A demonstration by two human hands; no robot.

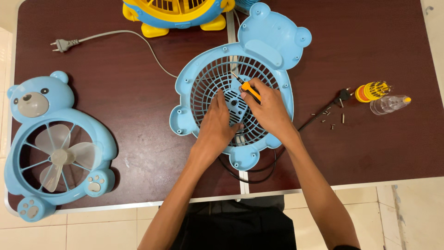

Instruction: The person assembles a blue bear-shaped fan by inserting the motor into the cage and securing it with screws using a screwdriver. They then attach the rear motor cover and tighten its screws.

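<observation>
The right hand [270, 109] grips a small orange screwdriver [247, 88] — its tip points up-left into the blue bear-shaped fan grille [206, 76]. The left hand [219, 122] lies open and flat, just beside it.

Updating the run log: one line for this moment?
left hand: steadies blue grille shell | right hand: orange screwdriver at hub | loose screws right

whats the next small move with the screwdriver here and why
Probably keep the left hand pressing the blue grille shell flat and turn the orange screwdriver in the right hand: its tip sits at the centre hub, and loose screws lie beside it.
</observation>
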